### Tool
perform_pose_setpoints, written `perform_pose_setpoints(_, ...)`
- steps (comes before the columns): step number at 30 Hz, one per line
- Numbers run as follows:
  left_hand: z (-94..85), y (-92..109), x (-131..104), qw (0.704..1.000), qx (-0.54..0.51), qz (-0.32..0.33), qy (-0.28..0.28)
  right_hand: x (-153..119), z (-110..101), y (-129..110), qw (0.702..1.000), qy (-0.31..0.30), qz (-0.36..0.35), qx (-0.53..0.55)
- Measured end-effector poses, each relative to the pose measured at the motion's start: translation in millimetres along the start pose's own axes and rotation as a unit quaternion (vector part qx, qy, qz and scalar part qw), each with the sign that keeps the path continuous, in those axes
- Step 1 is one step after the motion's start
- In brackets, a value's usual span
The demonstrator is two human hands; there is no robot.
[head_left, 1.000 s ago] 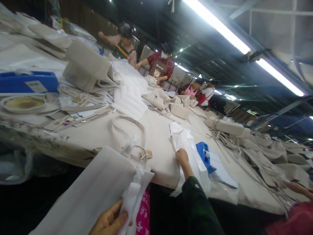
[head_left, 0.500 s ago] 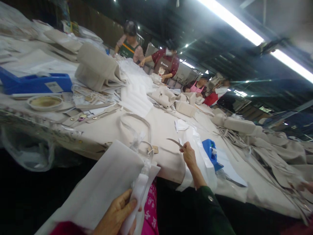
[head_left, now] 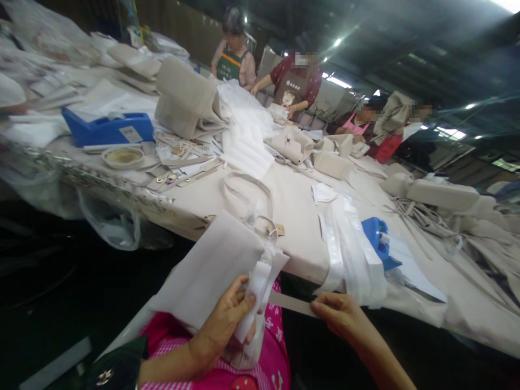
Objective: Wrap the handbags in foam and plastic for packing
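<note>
Nothing is legible: the white lettering on the pink cloth (head_left: pixel 280 346), lower centre, and on the brown apron (head_left: pixel 293 89) and green apron (head_left: pixel 229 67), upper centre, is unclear.

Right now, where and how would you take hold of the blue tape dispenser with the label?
I'd come from above and pinch the middle of the blue tape dispenser across its body: one side on the long wall carrying the white label, the other on the hidden far wall. It's long, sits base-down, and that near wall faces us. Stay below the pale roll at its top.
</note>
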State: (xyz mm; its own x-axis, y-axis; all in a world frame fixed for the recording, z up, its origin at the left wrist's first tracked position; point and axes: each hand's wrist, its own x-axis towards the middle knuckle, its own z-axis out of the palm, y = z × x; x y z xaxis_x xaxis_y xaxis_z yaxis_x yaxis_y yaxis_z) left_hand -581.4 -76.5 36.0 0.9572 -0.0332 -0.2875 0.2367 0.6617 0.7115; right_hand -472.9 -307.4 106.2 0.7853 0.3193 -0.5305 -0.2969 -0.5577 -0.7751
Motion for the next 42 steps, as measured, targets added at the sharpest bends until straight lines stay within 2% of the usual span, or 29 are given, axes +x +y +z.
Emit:
perform_pose_setpoints(4, -4.3, -2.1, 2.0, 1.000, -0.012, 0.001, -0.011, 5.2, 22.4, -6.5, 1.000, -0.002, -0.009, 0.016)
perform_pose_setpoints(10, -11.8, -6.5, 5.6, 0.999, -0.022, 0.008, -0.031, 12.6, 31.4, -14.1, 0.999, -0.026, 0.027, 0.037)
perform_pose_setpoints(22, -16.6, -9.2, 7.3, 0.998, -0.064, -0.006, -0.028, 41.2, 40.7, 17.1, 0.992, -0.078, 0.061, 0.083)
perform_pose_setpoints(26, -18.0, -10.6, 6.7, 0.998, -0.059, -0.006, -0.014, 47.3, 56.7, 17.0, 0.981, -0.128, 0.054, 0.139)
perform_pose_setpoints(30, -18.8, -10.4, 6.4, 0.999, -0.044, -0.005, -0.030, 52.4, 72.9, 16.0, 0.964, -0.167, 0.044, 0.200)
perform_pose_setpoints(39, -12.2, -7.4, 2.4, 0.999, -0.043, 0.000, 0.015, 44.5, 78.6, 18.5, 0.965, -0.135, 0.028, 0.225)
perform_pose_setpoints(42, -12.3, -6.1, 1.6, 1.000, -0.007, -0.028, 0.000, 44.6, 85.9, 17.2, 0.963, -0.143, 0.016, 0.229)
